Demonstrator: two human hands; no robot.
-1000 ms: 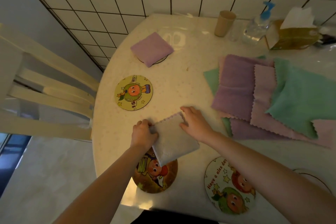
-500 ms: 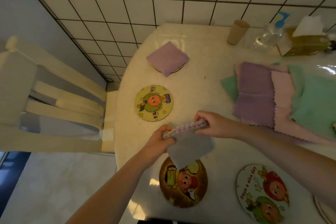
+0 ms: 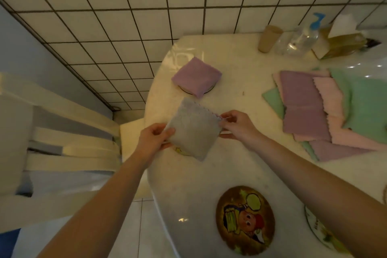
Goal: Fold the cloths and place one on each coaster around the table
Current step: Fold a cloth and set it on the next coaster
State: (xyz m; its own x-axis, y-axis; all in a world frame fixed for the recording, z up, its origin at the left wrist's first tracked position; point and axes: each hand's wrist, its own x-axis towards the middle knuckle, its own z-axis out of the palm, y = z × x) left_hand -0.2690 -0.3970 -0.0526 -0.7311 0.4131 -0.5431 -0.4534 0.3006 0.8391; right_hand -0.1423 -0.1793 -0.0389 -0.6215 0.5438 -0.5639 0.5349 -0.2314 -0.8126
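- Your left hand [image 3: 154, 142] and right hand [image 3: 235, 124] each pinch an edge of the folded grey cloth [image 3: 193, 130]; both grips are pressed onto fabric, not spread.
- A second ago that cloth lay pressed on the surface [image 3: 240, 163] above the brown coaster [image 3: 245, 220]. Now it is lifted and carried beyond that coaster, toward the purple folded cloth [image 3: 196, 76].
- The cloth hangs over the yellow coaster [image 3: 180, 150], of which only a sliver shows under its lower edge.
- Folding looks finished; I judge placing is under way.
- The purple cloth already covers its own coaster; the brown one is bare.
- The unfolded pile [image 3: 326, 109] lies to the right of the grey cloth, untouched.
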